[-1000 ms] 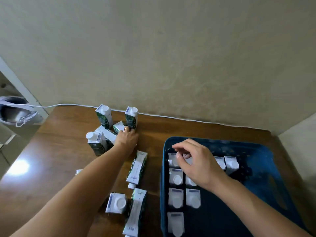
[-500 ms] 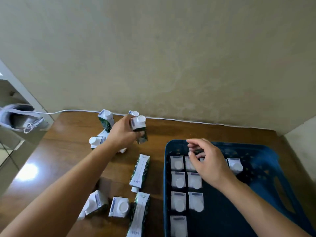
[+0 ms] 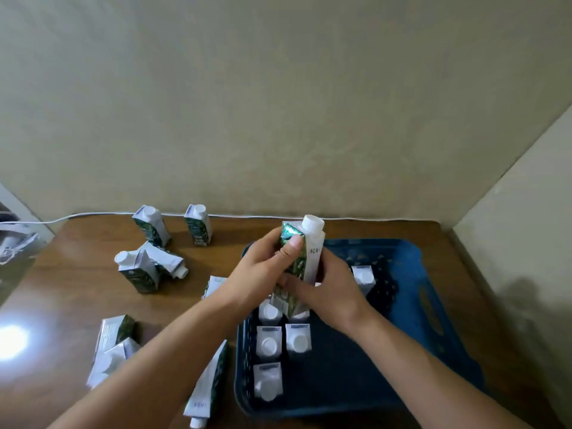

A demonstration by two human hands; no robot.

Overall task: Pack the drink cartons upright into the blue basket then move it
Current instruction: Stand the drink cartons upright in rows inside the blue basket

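Change: since half a second ago, left hand has carried its carton from the far-left cluster across to the basket's far-left part; right hand has risen off the packed cartons to meet it.
Held carton (image 3: 306,258): green-and-white, white screw cap on top, near upright with a slight tilt, above the packed rows.
Left hand (image 3: 263,270): fingers curled round the carton's left side, thumb pressed on its green face; forearm runs in from lower left.
Right hand (image 3: 328,286): fingers wrapped round the carton's lower right side, thumb across the front; forearm runs in from lower right.
Blue basket (image 3: 433,305): on the table's right half, its right portion bare.
Packed cartons (image 3: 268,342): upright, caps up, in rows along the basket's left side; one more (image 3: 363,277) stands just right of the hands.
Loose cartons: two upright near the wall (image 3: 198,224); a leaning pair (image 3: 148,267) nearer; others lying flat at lower left (image 3: 113,345) and beside the basket (image 3: 207,385).
Table (image 3: 77,289): brown wood, against a beige wall.
Cable (image 3: 93,214): white, along the table's far edge.
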